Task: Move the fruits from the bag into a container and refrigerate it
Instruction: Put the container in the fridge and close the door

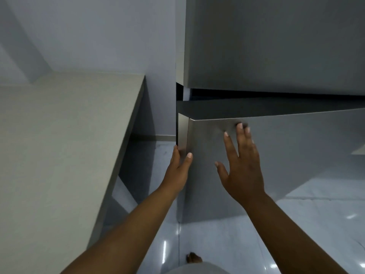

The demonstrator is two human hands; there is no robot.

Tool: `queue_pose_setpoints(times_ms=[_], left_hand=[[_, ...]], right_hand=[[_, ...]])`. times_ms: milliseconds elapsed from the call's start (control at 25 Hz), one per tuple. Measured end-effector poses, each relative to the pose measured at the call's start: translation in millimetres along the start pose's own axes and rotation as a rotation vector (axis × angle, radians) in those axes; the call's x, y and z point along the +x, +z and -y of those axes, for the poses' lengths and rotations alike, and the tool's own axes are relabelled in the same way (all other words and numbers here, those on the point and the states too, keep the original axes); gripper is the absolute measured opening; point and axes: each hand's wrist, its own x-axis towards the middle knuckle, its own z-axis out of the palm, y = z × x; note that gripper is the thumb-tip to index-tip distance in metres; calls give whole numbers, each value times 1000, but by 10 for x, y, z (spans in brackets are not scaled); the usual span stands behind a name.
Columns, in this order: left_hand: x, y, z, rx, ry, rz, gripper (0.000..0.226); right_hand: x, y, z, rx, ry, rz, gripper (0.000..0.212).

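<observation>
A steel refrigerator fills the right of the head view. Its upper door (276, 42) is closed. The lower door (296, 151) stands slightly out from the body, with a dark gap above it. My left hand (180, 167) grips the lower door's left edge, thumb on the front and fingers around the side. My right hand (242, 165) lies flat on the door's front with fingers spread and holds nothing. No bag, fruit or container is in view.
A pale countertop (69, 145) runs along the left, its edge close to the refrigerator's left side. A glossy light tiled floor (227, 244) lies below. My bare foot (194, 258) shows at the bottom. A grey wall (98, 36) stands behind.
</observation>
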Motion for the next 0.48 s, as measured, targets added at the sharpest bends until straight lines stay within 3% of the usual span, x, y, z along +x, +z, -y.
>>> queue_pose_setpoints(times_ms=[240, 480], left_hand=[[530, 29, -100, -73, -15, -90, 77], [883, -13, -279, -123, -58, -67, 77]], right_hand=[[424, 216, -182, -43, -83, 69, 88], [646, 341, -247, -23, -113, 146, 92]])
